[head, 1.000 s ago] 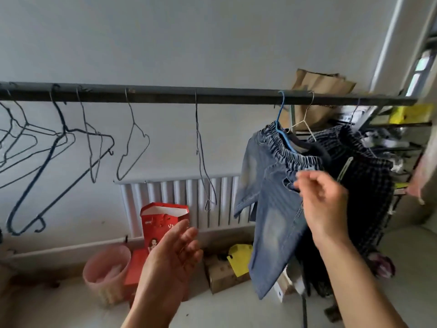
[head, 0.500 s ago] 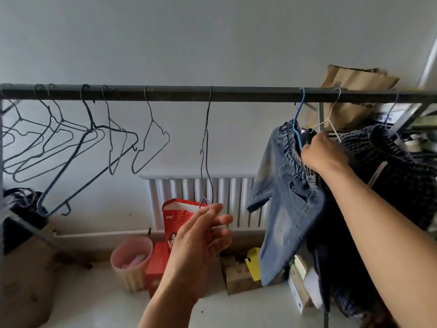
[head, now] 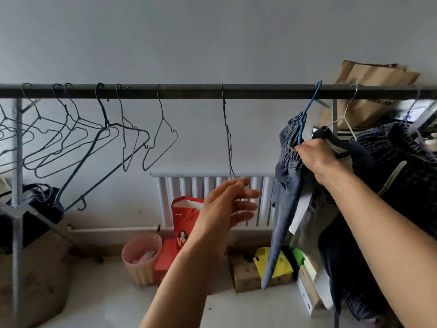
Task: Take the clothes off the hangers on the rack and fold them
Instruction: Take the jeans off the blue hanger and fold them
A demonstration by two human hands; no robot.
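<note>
Denim shorts [head: 287, 185] hang from a blue hanger [head: 307, 110] on the rack's dark rail [head: 189, 91], right of centre. The right hand [head: 315, 158] closes its grip on the bunched elastic waistband beside the hanger. Half a second ago the cloth spread wider; now it hangs narrow and edge-on. The left hand [head: 227, 209] has risen nearer, its grip open and empty, fingers loosely spread before the white radiator [head: 184, 185]. Bare wire hangers [head: 105, 124] hang to the left.
</note>
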